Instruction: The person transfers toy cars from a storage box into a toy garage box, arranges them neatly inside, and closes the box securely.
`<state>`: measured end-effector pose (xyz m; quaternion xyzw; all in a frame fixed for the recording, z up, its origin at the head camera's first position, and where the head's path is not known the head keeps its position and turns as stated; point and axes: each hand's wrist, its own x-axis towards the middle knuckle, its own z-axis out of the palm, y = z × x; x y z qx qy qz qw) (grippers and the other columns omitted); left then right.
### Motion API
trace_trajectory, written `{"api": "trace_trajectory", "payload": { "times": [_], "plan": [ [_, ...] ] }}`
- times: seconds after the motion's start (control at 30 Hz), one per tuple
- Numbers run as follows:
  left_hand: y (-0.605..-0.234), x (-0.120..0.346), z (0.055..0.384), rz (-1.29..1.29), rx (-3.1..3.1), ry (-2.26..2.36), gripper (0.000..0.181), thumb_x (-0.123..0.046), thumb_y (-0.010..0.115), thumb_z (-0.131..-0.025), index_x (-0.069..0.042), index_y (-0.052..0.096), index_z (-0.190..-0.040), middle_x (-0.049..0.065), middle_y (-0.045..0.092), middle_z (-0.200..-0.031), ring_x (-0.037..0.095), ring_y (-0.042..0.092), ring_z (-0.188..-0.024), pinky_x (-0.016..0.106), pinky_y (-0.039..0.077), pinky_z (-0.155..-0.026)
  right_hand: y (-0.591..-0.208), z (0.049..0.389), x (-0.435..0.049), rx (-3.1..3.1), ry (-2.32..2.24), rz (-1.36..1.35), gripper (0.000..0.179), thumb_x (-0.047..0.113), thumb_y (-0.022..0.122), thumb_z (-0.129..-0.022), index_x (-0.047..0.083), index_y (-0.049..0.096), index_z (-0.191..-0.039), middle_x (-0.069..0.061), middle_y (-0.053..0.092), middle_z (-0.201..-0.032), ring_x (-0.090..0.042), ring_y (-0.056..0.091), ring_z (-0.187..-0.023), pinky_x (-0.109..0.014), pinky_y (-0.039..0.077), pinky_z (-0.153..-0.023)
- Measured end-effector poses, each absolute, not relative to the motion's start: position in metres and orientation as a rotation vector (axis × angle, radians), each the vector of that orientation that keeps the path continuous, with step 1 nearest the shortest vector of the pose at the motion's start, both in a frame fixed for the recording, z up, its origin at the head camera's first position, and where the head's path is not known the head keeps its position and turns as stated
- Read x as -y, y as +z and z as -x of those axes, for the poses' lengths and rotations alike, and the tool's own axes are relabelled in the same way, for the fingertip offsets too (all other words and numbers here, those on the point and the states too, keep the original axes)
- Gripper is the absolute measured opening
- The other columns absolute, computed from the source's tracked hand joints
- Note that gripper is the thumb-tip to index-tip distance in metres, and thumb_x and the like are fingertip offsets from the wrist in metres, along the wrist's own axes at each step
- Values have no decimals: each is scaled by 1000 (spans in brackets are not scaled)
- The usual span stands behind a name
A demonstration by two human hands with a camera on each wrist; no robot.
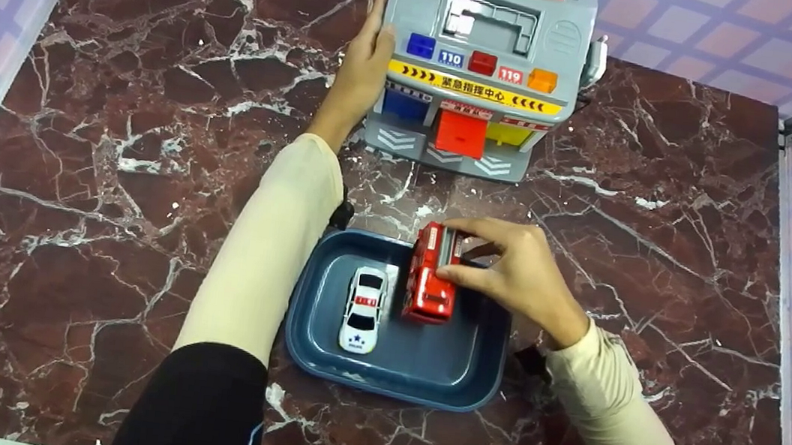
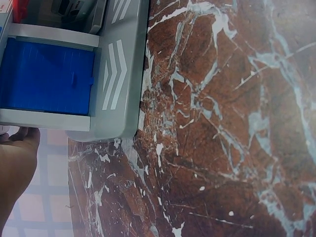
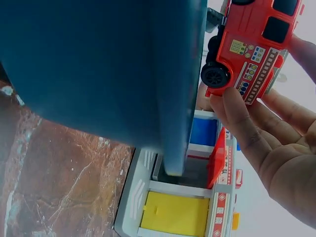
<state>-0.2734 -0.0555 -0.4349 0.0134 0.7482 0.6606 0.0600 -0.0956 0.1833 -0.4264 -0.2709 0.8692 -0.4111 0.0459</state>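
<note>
My right hand [image 1: 522, 272] grips a red toy fire truck [image 1: 432, 276] between thumb and fingers over a blue-grey tray [image 1: 390, 392]. In the right wrist view, the fire truck [image 3: 249, 54] shows its stickered side and a black wheel beyond the tray's wall [image 3: 177, 89]. Inside the tray lies a white toy police car [image 1: 363, 309], left of the truck. My left hand [image 1: 367, 60] rests along the left side of a grey toy emergency station [image 1: 421, 21]. The station's red door [image 1: 461, 134] is swung up and out; its blue door [image 2: 49, 76] and yellow door [image 3: 175, 213] are down.
The station stands behind the tray on a dark red marble-patterned table [image 1: 145, 169]. Checkered purple panels [image 1: 721, 36] border the back and both sides. A white piece [image 1: 597, 62] projects from the station's right side.
</note>
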Motion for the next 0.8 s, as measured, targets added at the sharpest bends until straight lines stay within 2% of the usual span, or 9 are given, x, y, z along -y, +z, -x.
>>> {"api": "trace_trajectory", "payload": {
  "times": [0.2, 0.37, 0.8],
  "plan": [
    [-435, 55, 274, -33, -2261, 2001, 57, -28, 31, -110, -22, 9, -163, -4, 15, -168, 4, 19, -149, 11, 13, -118, -427, 103, -188, -2651, -1305, 744, 50, 24, 89, -76, 10, 73, -121, -5, 74, -117, -17, 72, -95, -27, 60, -80],
    [-437, 55, 275, -50, -2252, 2021, 57, -25, 31, -110, -19, 9, -163, -3, 16, -168, 3, 19, -149, 10, 13, -117, -429, 109, -189, -2591, -1385, 592, 50, 18, 89, -76, 9, 73, -122, -8, 74, -116, -23, 73, -89, -25, 61, -75],
    [-439, 55, 276, -55, -2262, 2022, 57, -24, 31, -110, -18, 10, -163, 0, 24, -166, 4, 26, -147, 9, 15, -116, -435, 131, -191, -2533, -1462, 333, 46, 12, 88, -77, 9, 74, -121, -9, 76, -108, -22, 74, -87, -23, 60, -70]
  ]
}}
